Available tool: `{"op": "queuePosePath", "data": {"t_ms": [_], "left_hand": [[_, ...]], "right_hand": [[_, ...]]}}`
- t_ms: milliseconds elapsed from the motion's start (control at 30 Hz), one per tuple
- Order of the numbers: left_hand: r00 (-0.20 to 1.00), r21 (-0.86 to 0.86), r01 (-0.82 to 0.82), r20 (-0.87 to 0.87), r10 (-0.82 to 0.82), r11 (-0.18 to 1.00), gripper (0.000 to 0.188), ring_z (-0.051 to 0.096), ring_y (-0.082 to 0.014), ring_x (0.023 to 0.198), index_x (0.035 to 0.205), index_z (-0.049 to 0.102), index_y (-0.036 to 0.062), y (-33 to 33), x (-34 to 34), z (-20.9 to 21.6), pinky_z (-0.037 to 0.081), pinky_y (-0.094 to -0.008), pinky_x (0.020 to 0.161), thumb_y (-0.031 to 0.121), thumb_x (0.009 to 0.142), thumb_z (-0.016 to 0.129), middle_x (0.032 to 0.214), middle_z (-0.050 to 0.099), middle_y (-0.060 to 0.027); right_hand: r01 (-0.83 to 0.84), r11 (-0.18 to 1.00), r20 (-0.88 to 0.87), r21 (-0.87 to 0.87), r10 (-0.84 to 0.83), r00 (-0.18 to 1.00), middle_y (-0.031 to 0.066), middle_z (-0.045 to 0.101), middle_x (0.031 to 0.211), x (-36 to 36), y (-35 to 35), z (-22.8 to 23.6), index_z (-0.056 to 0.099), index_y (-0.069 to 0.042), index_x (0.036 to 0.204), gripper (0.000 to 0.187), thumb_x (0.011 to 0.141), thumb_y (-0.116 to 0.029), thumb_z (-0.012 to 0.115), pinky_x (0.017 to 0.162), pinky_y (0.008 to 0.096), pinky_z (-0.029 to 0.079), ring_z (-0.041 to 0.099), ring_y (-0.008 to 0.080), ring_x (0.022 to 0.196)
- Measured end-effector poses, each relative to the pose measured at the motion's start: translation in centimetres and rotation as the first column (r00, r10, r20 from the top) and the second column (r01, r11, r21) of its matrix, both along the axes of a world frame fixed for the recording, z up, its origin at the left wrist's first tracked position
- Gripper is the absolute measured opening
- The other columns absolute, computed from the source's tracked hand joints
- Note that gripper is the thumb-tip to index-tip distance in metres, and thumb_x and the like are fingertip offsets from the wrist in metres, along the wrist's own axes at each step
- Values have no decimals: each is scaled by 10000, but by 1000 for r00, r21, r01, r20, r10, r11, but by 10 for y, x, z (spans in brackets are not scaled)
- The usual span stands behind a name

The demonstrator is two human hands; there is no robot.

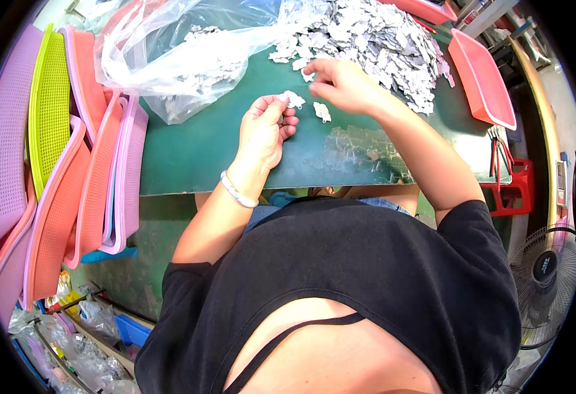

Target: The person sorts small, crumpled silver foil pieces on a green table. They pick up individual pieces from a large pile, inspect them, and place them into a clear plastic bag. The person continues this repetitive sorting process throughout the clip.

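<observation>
My left hand (265,125) pinches a small flat white piece with a wavy outline (294,100) between thumb and fingertips, just above the green table (202,154). A similar loose piece (322,112) lies on the tabletop to its right. My right hand (344,84) hovers at the near edge of a big heap of such white and grey pieces (386,43). Its index finger and thumb are apart, with another white piece (307,75) by the fingertips. Whether that finger touches the piece is hard to tell.
A clear plastic bag (170,108) with more pieces lies at the far left. Stacked purple, orange and green baskets (51,98) crowd the left side. At right are a coral basket (481,79), red-handled pliers (498,154), a red stool (521,190) and a fan (545,266).
</observation>
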State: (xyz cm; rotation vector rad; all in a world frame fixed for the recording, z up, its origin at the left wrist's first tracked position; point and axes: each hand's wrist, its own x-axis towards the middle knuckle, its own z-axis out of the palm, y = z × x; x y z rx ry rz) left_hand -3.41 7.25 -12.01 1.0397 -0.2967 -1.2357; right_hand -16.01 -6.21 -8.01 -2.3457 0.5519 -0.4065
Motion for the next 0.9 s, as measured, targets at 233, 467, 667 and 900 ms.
{"op": "queuePosePath", "data": {"t_ms": [233, 467, 667, 900], "left_hand": [[1000, 7, 4, 4, -4, 1000, 81, 568, -165, 672, 867, 539, 57, 4, -1, 3, 473, -252, 581, 130, 836, 556, 777, 574, -71], [999, 15, 16, -38, -16, 1000, 121, 596, -230, 770, 939, 504, 26, 6, -4, 6, 514, -308, 681, 75, 828, 513, 850, 589, -120], [981, 13, 185, -67, -184, 983, 131, 575, -174, 698, 941, 511, 31, 8, -11, 10, 511, -286, 645, 83, 824, 533, 794, 574, -77], [968, 15, 245, -67, -243, 969, 82, 571, -150, 686, 886, 532, 54, 8, -6, -3, 490, -275, 614, 112, 829, 547, 792, 580, -56]], "right_hand": [[33, 926, 14, -376, -29, 999, 120, 557, 737, -25, 34, -28, 501, -8, 1034, 376, 698, -113, 635, 639, 344, 456, 564, 288, 716], [173, 944, 13, 283, -184, 983, 37, 583, 770, -32, 23, -26, 476, 35, 1070, 347, 756, -55, 593, 555, 250, 442, 544, 126, 634], [57, 709, 95, 702, -172, 981, 52, 592, 814, -30, 29, -10, 463, 60, 1102, 340, 787, -25, 559, 567, 209, 437, 526, 86, 655], [99, 963, 104, 250, -128, 986, 89, 612, 829, -17, 9, -24, 479, 16, 1114, 304, 812, -20, 488, 647, 285, 470, 575, 163, 700]]}}
